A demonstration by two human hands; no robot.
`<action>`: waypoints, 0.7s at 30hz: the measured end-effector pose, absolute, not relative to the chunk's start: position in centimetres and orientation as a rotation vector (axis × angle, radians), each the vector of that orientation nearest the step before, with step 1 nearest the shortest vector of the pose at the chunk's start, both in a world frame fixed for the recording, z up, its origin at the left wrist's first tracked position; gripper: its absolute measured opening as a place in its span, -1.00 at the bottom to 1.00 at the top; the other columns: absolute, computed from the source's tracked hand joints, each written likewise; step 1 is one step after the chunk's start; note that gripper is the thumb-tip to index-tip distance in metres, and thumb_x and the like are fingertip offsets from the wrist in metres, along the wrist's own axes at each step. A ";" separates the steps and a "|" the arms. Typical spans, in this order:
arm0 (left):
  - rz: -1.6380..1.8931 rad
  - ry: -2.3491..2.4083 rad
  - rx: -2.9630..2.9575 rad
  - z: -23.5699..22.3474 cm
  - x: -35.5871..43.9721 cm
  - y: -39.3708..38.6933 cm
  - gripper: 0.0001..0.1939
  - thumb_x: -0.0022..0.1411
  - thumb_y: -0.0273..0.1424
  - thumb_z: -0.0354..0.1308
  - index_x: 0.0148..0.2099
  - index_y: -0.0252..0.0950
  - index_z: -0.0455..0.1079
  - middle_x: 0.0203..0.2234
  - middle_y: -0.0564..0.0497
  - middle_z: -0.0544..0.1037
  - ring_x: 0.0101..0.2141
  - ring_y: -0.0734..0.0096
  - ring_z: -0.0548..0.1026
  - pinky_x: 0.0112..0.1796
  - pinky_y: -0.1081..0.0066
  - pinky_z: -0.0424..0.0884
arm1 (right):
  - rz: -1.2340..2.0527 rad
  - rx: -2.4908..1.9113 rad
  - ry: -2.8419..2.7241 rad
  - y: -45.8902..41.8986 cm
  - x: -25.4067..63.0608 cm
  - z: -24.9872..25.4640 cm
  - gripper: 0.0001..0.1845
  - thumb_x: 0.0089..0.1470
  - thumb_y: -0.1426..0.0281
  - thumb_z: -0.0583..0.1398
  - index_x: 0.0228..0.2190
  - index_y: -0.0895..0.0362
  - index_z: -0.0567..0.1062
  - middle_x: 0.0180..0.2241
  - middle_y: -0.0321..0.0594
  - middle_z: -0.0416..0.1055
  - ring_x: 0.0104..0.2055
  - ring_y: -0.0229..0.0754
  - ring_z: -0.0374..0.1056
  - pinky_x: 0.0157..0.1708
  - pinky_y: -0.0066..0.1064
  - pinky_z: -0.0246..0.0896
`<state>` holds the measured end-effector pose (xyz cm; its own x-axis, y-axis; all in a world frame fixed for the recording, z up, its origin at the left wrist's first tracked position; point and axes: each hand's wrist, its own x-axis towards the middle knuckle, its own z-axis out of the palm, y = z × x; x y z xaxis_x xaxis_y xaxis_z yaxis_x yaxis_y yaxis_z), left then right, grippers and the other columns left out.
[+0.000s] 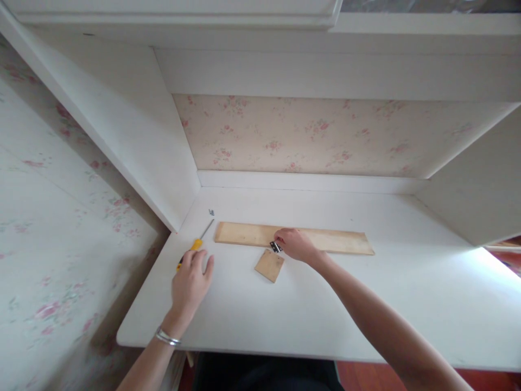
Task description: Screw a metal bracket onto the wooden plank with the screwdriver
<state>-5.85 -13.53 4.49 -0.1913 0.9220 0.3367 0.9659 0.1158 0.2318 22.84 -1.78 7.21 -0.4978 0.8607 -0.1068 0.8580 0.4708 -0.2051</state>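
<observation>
A yellow-and-black screwdriver (196,244) lies on the desk at the left, its shaft pointing away from me. My left hand (191,279) is over its handle with fingers apart and thumb out, not wrapped round it. My right hand (295,244) is closed in a pinch at a small metal hinge (275,247), by the front edge of a long wooden board (244,233). The fingertips are partly hidden. Just in front of the hinge lies a small square wooden piece (269,265), turned at an angle.
A few small screws (211,212) lie beyond the screwdriver tip. The white desk (325,304) has a side panel (134,119) at the left and another at the right. A white cabinet (175,13) overhangs the back.
</observation>
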 end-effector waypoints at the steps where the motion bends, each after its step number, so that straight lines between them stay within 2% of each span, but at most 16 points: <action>1: -0.695 -2.199 -2.074 4.6 -4.5 -13.1 -0.66 0.30 -0.18 -0.09 -0.07 -0.27 0.33 -0.13 -0.14 0.37 -0.26 0.29 0.45 -0.30 0.39 0.34 | 0.357 -1.570 -2.690 -1.9 22.7 7.3 -0.71 0.20 0.44 -0.04 -0.29 0.10 0.48 -0.23 -0.21 0.45 -0.20 -0.22 0.35 -0.32 -0.49 0.06; 6: -0.872 -2.089 -2.581 4.5 2.0 -9.6 -0.68 0.32 -0.22 -0.11 -0.01 -0.22 0.33 -0.07 -0.06 0.38 -0.40 0.48 0.44 -0.26 0.42 0.36 | 0.341 -1.551 -2.726 -2.7 22.0 7.5 -0.71 0.22 0.43 -0.04 -0.24 0.09 0.47 -0.21 -0.20 0.44 -0.19 -0.22 0.35 -0.29 -0.48 0.08; 11: -0.854 -2.012 -2.784 3.9 4.8 -6.7 -0.71 0.32 -0.25 -0.10 -0.11 -0.22 0.40 -0.15 -0.03 0.42 -0.24 0.41 0.44 -0.21 0.44 0.34 | 0.327 -1.516 -2.734 -3.5 21.6 7.5 -0.73 0.23 0.40 -0.03 -0.22 0.06 0.47 -0.21 -0.23 0.44 -0.18 -0.23 0.36 -0.29 -0.49 0.10; 16: -0.892 -2.057 -2.751 3.1 5.0 -6.2 -0.65 0.34 -0.26 -0.15 -0.26 -0.26 0.42 -0.32 -0.05 0.46 -0.29 0.39 0.44 -0.25 0.41 0.32 | 0.307 -1.473 -2.742 -3.8 21.1 7.4 -0.75 0.21 0.41 -0.01 -0.23 0.07 0.46 -0.23 -0.23 0.43 -0.18 -0.22 0.36 -0.29 -0.48 0.12; 21: -0.912 -2.207 -2.625 2.6 5.1 -6.2 -0.75 0.28 -0.37 -0.06 -0.33 -0.30 0.40 -0.36 -0.07 0.47 -0.32 0.37 0.44 -0.30 0.41 0.29 | 0.263 -1.427 -2.785 -4.1 19.8 7.4 -0.77 0.18 0.46 0.00 -0.25 0.11 0.45 -0.25 -0.16 0.43 -0.19 -0.17 0.36 -0.25 -0.43 0.16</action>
